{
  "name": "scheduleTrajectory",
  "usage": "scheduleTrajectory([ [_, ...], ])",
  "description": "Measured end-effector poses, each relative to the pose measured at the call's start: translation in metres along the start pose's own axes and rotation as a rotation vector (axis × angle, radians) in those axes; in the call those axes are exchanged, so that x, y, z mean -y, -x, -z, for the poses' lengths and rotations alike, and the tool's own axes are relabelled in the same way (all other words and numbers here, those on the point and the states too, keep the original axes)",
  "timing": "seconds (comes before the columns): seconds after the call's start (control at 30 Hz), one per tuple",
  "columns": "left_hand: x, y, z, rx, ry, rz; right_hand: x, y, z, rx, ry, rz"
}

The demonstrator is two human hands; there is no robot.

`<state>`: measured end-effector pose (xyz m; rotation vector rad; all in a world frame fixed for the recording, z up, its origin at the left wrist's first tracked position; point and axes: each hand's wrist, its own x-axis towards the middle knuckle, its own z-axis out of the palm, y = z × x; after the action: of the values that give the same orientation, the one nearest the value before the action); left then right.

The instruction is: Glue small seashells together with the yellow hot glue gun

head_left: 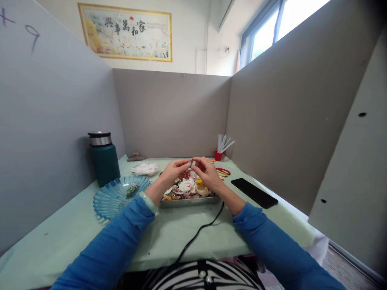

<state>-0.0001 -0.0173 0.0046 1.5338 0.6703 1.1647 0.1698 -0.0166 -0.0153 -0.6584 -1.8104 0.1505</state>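
My left hand (173,174) and my right hand (207,172) meet above a metal tray (189,202). Between their pinched fingertips is a small, shiny piece (190,162), too small to name. Both hands are closed on it. The tray below holds a heap of pale, shell-like pieces (186,185) mixed with reddish and orange bits. A small yellow thing (200,183), perhaps a duck figure, lies in the heap under my right hand. Left of the tray, a blue fluted glass plate (104,201) carries a small greenish-white cluster (132,189).
A green bottle (104,163) stands behind the plate, near a white bundle (145,169). To the right lie scissors (223,171) with red and yellow handles and a black phone (254,192). A red cup (218,156) holds white sticks. A black cable (201,229) crosses the table; grey partitions (172,112) enclose it.
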Motion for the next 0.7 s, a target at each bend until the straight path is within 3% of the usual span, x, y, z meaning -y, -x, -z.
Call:
scheduleTrajectory([
  [0.3,-0.0070,0.0028,-0.0037,-0.061,0.073,0.020,-0.0059,0.0016,-0.0026,-0.016,-0.046,-0.063],
  [0.7,-0.0072,0.0035,-0.0037,0.017,0.191,0.031,-0.0012,0.0021,-0.0028,-0.037,0.051,-0.047],
])
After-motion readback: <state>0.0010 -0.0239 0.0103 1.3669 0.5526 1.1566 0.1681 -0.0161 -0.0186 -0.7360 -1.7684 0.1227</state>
